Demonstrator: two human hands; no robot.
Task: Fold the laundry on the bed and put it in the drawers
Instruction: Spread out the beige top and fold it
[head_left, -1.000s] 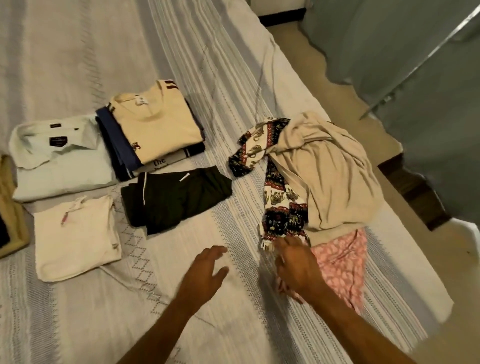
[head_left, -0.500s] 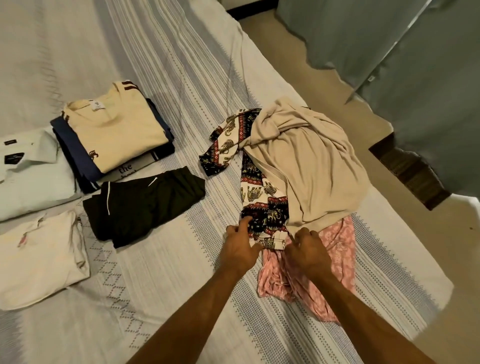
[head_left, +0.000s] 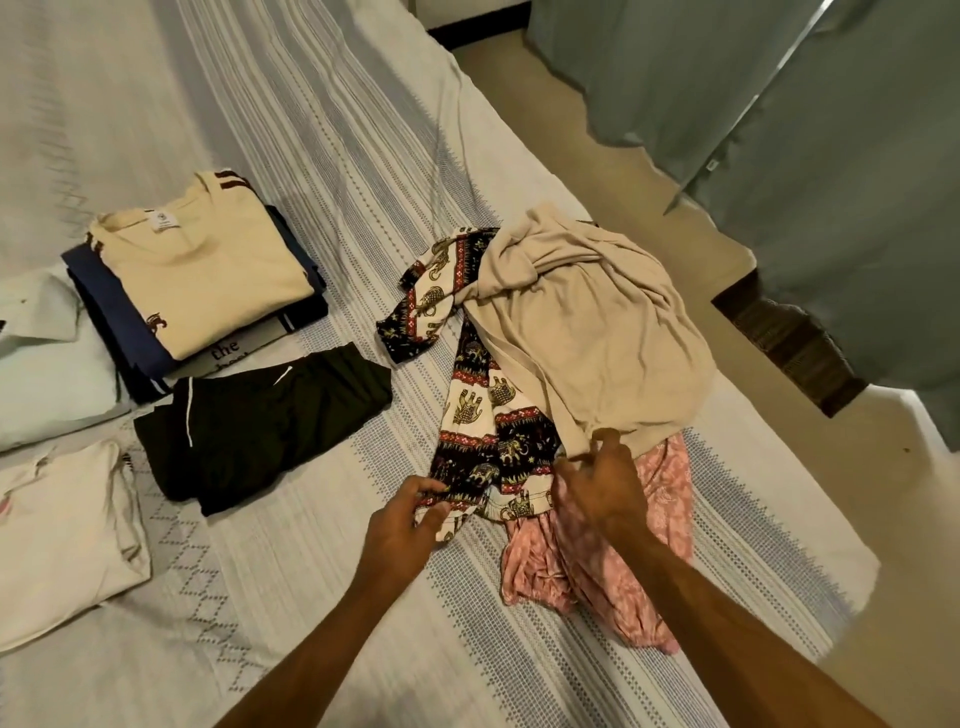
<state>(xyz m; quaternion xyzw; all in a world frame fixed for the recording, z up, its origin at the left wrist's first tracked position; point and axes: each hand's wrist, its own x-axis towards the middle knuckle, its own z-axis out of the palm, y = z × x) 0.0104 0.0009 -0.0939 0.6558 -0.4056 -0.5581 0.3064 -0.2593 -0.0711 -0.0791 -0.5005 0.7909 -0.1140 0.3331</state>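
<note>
Head view looks down on a bed (head_left: 322, 130) under a pale striped cover, which carries all the laundry. Toward its right edge lies the unfolded heap: a beige garment (head_left: 597, 332) crumpled on top, an elephant-print cloth (head_left: 472, 415) in black, white and red running out from under its left side, and a pink patterned cloth (head_left: 670, 499) showing beneath its near hem. Toward the left edge sit the folded pieces: a cream shirt (head_left: 208, 275) on top of a stack of dark blue clothes (head_left: 111, 306), a black garment (head_left: 260, 431) just in front of that stack, a pale shirt (head_left: 47, 374) at the left edge, and a white folded piece (head_left: 62, 540) nearer the foot. Left hand (head_left: 405, 525) has its grip clenched round the near end of the elephant-print cloth, fingers curled into the fabric. Right hand (head_left: 602, 483) lies over the pink cloth, its fingertips pinching the beige garment's hem. Beyond the bed's right edge are a tan floor (head_left: 623, 156) and grey-green curtains (head_left: 857, 182).
</note>
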